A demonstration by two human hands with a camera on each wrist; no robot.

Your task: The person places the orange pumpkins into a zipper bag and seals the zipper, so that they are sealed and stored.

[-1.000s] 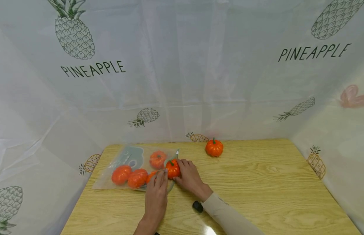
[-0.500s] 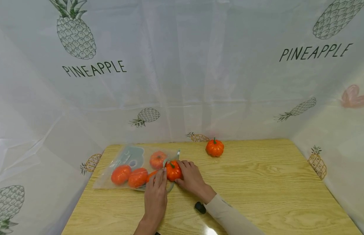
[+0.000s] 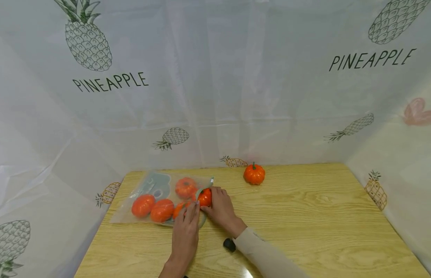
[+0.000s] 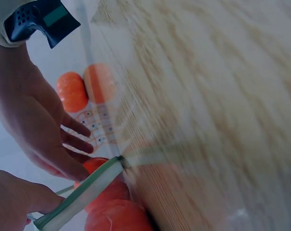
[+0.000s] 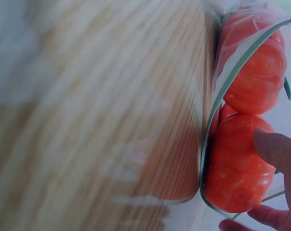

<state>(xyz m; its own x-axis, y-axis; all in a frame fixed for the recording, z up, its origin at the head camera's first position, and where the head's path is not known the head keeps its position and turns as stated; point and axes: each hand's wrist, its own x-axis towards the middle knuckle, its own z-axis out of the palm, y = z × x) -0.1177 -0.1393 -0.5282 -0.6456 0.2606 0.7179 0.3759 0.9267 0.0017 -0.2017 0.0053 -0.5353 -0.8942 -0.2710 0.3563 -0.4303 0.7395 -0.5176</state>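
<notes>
A clear zip bag (image 3: 123, 216) with a green-edged mouth lies on the left of the table with several small orange pumpkins (image 3: 143, 205) inside. My left hand (image 3: 185, 229) pinches the near side of the bag's mouth, its green rim (image 4: 82, 195) raised beside the thumb. My right hand (image 3: 220, 208) grips another pumpkin (image 5: 236, 166), thumb on one side and fingers on the other. That pumpkin sits within the mouth, and the rim arches over its left side in the head view. A pumpkin (image 5: 256, 72) in the bag lies right beside it.
One more pumpkin (image 3: 254, 173) with a green stem stands at the back of the wooden table (image 3: 305, 216). White pineapple-printed sheeting (image 3: 257, 96) rises behind the table and on both sides. A black wrist device (image 3: 229, 244) shows at my right sleeve.
My right hand has moved slightly left, carrying the pumpkin from the bag's edge into its mouth. The rim now stands up over the pumpkin. My left hand has stayed nearly in place.
</notes>
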